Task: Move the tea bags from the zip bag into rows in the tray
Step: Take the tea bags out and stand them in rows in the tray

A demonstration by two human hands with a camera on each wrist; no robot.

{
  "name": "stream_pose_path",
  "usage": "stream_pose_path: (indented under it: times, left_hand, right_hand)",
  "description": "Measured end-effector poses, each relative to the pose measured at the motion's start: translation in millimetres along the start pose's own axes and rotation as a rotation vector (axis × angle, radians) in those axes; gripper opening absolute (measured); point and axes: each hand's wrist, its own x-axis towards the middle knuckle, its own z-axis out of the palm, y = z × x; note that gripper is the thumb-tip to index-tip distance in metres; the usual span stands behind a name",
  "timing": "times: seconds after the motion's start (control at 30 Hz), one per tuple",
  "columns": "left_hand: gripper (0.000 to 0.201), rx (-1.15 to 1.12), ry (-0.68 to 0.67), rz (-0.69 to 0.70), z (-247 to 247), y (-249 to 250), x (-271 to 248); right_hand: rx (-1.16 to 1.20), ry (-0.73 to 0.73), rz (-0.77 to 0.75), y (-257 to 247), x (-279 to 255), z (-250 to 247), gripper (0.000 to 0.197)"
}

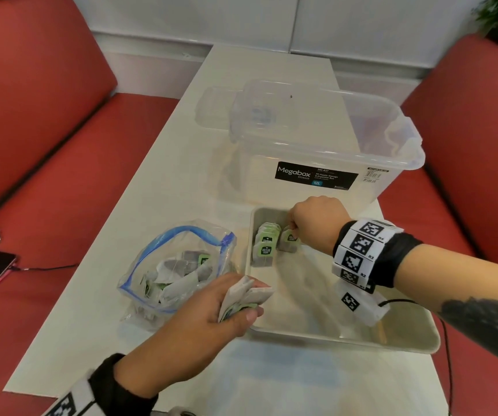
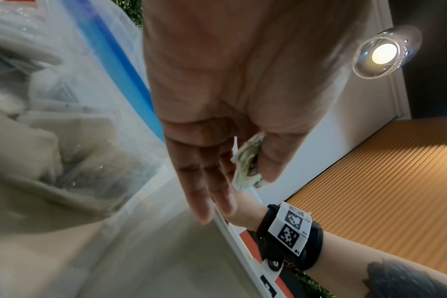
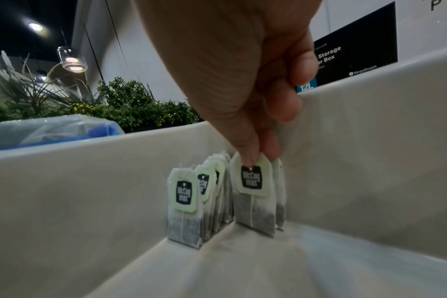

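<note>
Two hands are busy: the right hand [image 1: 316,223] pinches an upright tea bag [image 3: 254,193] at the tray's [image 1: 343,337] far corner, just right of the first row [image 1: 265,247]; the left hand [image 1: 211,322] grips spare bags [image 1: 244,298] at the tray's near-left rim, beside the zip bag [image 1: 169,271].

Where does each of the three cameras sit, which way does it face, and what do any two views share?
Head: looks forward and down at the table, tray, zip bag; both forearms show.
Left wrist: low beside the zip bag, looks up along the left hand gripping tea bags.
Right wrist: inside the tray, looks along the right hand pinching a standing tea bag.
Shared: head and right wrist both show the Megabox label.
</note>
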Motion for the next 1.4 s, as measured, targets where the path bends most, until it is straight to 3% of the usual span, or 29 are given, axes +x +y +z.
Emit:
stream_pose_path:
  times: [0.6, 0.8, 0.97, 1.1, 1.27, 1.4]
  left_hand:
    - [0.031, 0.003, 0.028, -0.035, -1.0, -3.7, 2.4]
    - [0.036, -0.155, 0.083, -0.112, 0.6, 2.1, 1.5]
    - [0.023, -0.300, 0.146, -0.189, 1.5, 7.9, 3.9]
    - [0.018, -0.366, 0.217, -0.197, -0.2, 11.0, 7.8]
    - [0.020, -0.318, 0.264, -0.186, -5.8, 17.6, 11.3]
    - [0.027, -0.144, 0.261, -0.153, -7.3, 22.1, 13.5]
  right_hand:
    - [-0.106, -0.029, 0.002, -6.5, -6.7, -5.7, 0.018]
    - [-0.094, -0.010, -0.011, -3.8, -9.5, -7.0, 0.021]
    - [-0.046, 0.031, -0.003, 1.8, -11.9, -8.3, 0.020]
    - [0.107, 0.112, -0.026, 0.3, -19.2, -16.1, 0.013]
    - [0.504, 0.333, -0.357, -19.9, -52.2, -35.7, 0.010]
    - [0.868, 0.109, -0.403, -38.9, -70.7, -45.9, 0.033]
